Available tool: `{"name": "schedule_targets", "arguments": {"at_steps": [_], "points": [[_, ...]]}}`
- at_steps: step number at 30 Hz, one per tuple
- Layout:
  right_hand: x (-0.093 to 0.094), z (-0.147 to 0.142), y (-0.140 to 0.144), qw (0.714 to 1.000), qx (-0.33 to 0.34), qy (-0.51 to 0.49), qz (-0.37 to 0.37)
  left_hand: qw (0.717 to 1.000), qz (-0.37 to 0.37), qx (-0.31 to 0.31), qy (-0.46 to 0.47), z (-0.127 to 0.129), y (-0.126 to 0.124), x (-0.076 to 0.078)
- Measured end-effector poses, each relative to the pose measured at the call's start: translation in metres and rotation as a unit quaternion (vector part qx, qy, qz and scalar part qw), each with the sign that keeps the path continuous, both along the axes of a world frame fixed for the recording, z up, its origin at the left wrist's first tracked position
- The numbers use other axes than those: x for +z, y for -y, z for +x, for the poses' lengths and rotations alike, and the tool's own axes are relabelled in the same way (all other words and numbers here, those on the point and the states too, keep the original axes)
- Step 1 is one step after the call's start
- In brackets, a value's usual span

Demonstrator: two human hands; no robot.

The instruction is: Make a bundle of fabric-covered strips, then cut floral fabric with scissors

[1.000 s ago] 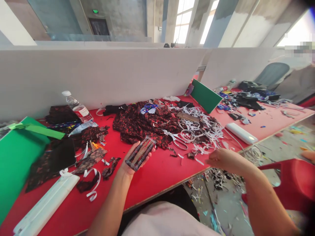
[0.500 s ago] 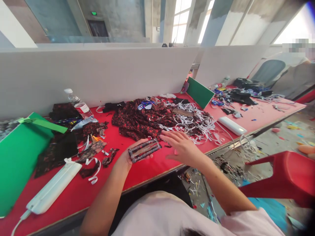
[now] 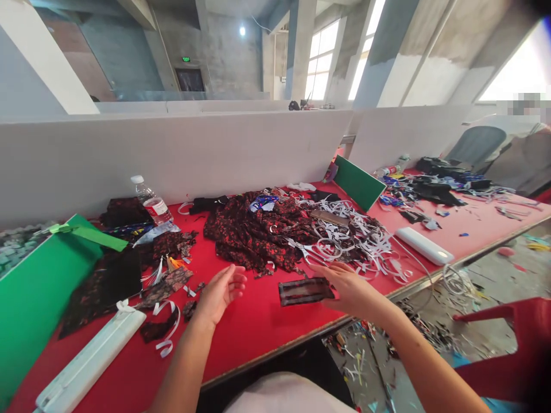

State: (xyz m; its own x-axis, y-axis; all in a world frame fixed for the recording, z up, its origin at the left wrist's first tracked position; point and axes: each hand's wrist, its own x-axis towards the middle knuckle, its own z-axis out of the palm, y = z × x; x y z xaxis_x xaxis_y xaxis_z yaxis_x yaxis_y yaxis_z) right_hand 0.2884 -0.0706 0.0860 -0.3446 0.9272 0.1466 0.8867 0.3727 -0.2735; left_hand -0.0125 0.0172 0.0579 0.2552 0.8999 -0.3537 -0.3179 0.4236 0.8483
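Hands are hovering over the red bench [image 3: 258, 321] near its front edge. The right hand [image 3: 349, 287] is gripping one end of a flat, dark patterned fabric piece [image 3: 305, 291], fingers closed on it, holding it level just above the bench surface near the middle of the front edge. The left hand [image 3: 220, 292] is hanging beside it, well apart, palm up, fingers loosely spread, holding nothing. Scissors [image 3: 303, 249] are lying just behind the fabric piece, at the edge of a heap of red-and-black cloth [image 3: 253, 229] and a tangle of white paper strips [image 3: 357, 235]. A water bottle [image 3: 150, 201] is standing toward the back left. A green board [image 3: 38, 281] is leaning at the left edge, a long white case [image 3: 90, 358] lying near the front left corner.
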Motion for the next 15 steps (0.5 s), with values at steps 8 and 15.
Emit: {"name": "schedule_targets", "arguments": {"at_steps": [8, 15], "points": [[-0.042, -0.062, -0.042, 0.996, 0.082, 0.010, -0.029, 0.994, 0.035, 0.100, -0.028, -0.028, 0.002, 0.005], [-0.062, -0.098, -0.075, 0.993, 0.117, -0.029, -0.018, 0.958, 0.113, 0.260, -0.041, -0.058, 0.020, 0.011]]}}
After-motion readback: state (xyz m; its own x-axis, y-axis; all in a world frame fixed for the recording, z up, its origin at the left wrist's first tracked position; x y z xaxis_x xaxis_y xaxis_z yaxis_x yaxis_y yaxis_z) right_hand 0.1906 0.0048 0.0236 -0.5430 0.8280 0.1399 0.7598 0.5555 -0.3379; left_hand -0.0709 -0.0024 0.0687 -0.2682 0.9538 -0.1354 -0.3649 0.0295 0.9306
